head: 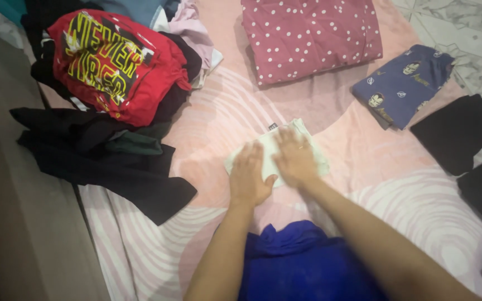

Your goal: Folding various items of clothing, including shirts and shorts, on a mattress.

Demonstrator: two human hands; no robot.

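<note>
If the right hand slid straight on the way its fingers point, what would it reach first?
The right hand lies flat on a pale folded cloth. Past its edge comes bare pink sheet, then probably the dotted maroon fold.

labels: one small dark sewn-in tag (273,126) | position: top edge of the pale folded cloth (313,147), just beyond the fingertips | shape: tiny rectangle | packages, signs, screens: none seen
</note>
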